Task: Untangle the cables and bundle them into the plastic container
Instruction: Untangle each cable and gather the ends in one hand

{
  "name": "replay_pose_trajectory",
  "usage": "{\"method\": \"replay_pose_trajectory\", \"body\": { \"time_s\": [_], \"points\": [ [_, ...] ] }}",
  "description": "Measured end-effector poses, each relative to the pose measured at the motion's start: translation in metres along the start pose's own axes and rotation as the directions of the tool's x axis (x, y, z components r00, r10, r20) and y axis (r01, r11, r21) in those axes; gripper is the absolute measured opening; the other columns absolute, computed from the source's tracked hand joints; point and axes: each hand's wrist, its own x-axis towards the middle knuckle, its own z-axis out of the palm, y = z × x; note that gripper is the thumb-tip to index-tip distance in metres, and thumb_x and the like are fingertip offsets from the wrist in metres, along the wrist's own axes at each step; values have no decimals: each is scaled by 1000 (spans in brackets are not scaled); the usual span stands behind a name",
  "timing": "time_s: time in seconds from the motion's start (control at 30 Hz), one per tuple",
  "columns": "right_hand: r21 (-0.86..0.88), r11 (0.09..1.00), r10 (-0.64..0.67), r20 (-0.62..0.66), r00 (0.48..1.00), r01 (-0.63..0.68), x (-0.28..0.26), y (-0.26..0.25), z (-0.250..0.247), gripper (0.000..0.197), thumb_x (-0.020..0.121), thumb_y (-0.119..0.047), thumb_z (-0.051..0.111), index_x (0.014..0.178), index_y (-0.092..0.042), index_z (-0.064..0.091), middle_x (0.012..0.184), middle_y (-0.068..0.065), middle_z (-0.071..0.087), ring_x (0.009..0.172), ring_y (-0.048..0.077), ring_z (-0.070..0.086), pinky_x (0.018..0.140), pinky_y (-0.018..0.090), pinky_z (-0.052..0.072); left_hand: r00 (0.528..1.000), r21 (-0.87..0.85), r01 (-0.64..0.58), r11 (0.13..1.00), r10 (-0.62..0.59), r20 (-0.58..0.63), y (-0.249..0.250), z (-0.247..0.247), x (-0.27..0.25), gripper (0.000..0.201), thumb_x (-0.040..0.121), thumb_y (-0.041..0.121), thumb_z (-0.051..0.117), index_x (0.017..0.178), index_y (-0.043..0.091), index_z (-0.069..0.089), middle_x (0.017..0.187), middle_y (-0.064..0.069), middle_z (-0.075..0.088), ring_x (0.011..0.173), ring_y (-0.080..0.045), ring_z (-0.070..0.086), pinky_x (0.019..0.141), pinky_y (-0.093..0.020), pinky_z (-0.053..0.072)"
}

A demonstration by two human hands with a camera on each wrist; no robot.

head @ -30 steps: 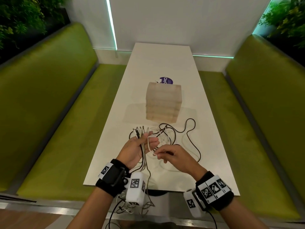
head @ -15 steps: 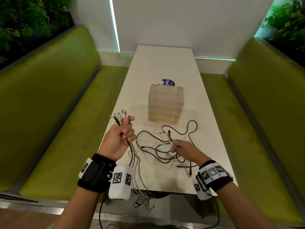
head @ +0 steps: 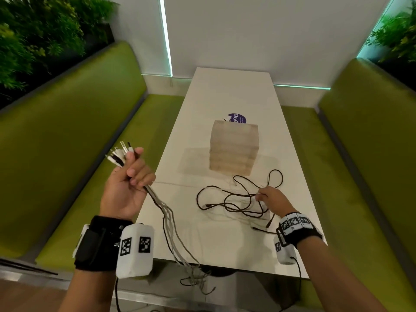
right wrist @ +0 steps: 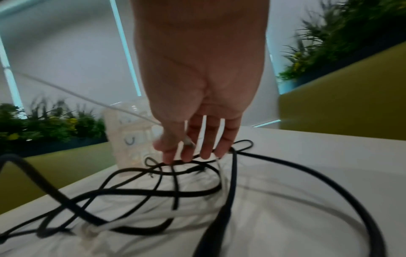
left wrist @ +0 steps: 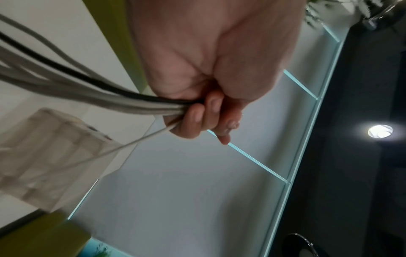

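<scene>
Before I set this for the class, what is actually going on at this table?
A person is sorting tangled cables. The left hand grips a bunch of cables near their plugs, off the table's left edge, the rest trailing over the near edge. The right hand reaches into the loose tangle lying before the plastic container; nothing looks packed yet.

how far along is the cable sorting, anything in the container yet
About midway. Done: several cables are gathered, plug ends together, in the left hand. In hand: the right hand works at the loose cables tangled on the table. Left: freeing those and bundling everything; no cable has reached the plastic container.
</scene>
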Motion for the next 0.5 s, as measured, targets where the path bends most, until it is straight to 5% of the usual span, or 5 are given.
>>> {"method": "replay_pose_trajectory", "body": {
  "time_s": [0.07, 0.2, 0.27, 0.33, 0.5],
  "points": [
    [67, 998, 18, -27, 999, -16, -1, 3, -3, 23, 89, -15, 59, 67, -20, 65, 79, 4, 63, 78, 21, 58, 75, 35, 43, 1000, -34, -6, 999, 7, 16, 7, -8, 2, 26, 97, 23, 41, 89, 13, 64, 50, 11, 40, 45, -3, 19, 41, -13, 30],
    [141, 984, -103, -27, 994, 106, -8, -10, -14, 35, 85, -19, 69, 59, 3, 58, 57, 4, 38, 54, 16, 35, 58, 30, 29, 998, 9, 7, 1000, -7, -65, 1, -14, 9, 35, 102, 23, 34, 87, 14, 65, 50, 12, 37, 45, -4, 17, 42, -13, 28],
    [219, 970, -116, 25, 993, 108, -20, -26, -21, 9, 80, -14, 73, 73, -8, 72, 69, 2, 55, 62, 15, 51, 65, 24, 39, 996, 49, 27, 998, -22, -85, -6, -14, 10, 30, 98, 25, 39, 87, 15, 65, 51, 12, 36, 43, -4, 19, 42, -13, 26],
    [260, 954, -187, 138, 973, 146, -37, -46, -24, 15, 74, -10, 77, 82, -22, 71, 76, -3, 63, 67, 9, 57, 68, 17, 43, 995, 82, 55, 995, -47, -93, -15, -14, 12, 30, 98, 25, 39, 88, 15, 66, 51, 12, 35, 39, -2, 25, 42, -13, 25],
    [225, 942, -321, 402, 858, 247, -72, -79, 5, 6, 81, -12, 68, 79, -18, 68, 75, -6, 64, 65, 2, 54, 62, 14, 43, 991, 122, 114, 986, -104, -90, -36, -3, 13, 26, 101, 24, 34, 95, 12, 57, 49, 12, 34, 37, -3, 27, 42, -14, 22]
  ]
}}
